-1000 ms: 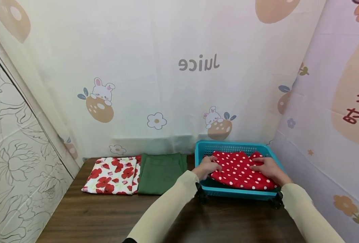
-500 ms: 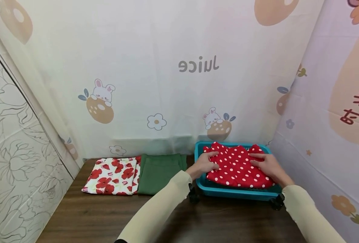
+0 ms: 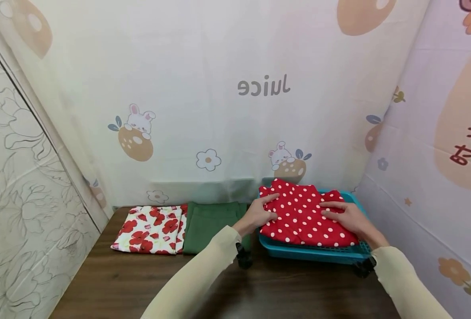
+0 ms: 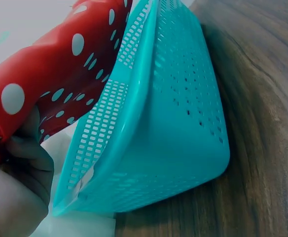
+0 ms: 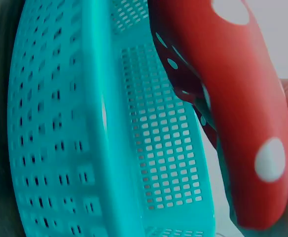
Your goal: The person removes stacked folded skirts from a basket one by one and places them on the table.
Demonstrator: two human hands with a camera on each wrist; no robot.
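Observation:
A folded red cloth with white polka dots (image 3: 303, 217) is held over the blue plastic basket (image 3: 315, 253), overlapping its left rim in the head view. My left hand (image 3: 257, 215) grips the cloth's left edge; in the left wrist view, its fingers curl under the fabric (image 4: 60, 64). On the opposite side my right hand (image 3: 351, 220) holds the right edge, fingers spread on top. The right wrist view shows the cloth's rounded fold (image 5: 237, 108) above the perforated basket wall (image 5: 55, 128), with most of that hand hidden behind the fabric.
Left of the basket lies a folded green cloth (image 3: 213, 223), beside a folded white cloth with red flowers (image 3: 151, 230). All rest on a dark wooden table (image 3: 131, 283). A printed curtain (image 3: 203, 110) hangs close behind, and another (image 3: 410, 177) stands at the right.
Both hands have raised the polka-dot cloth out of the basket and shifted it left. The basket, the green cloth and the flowered cloth stay in place.

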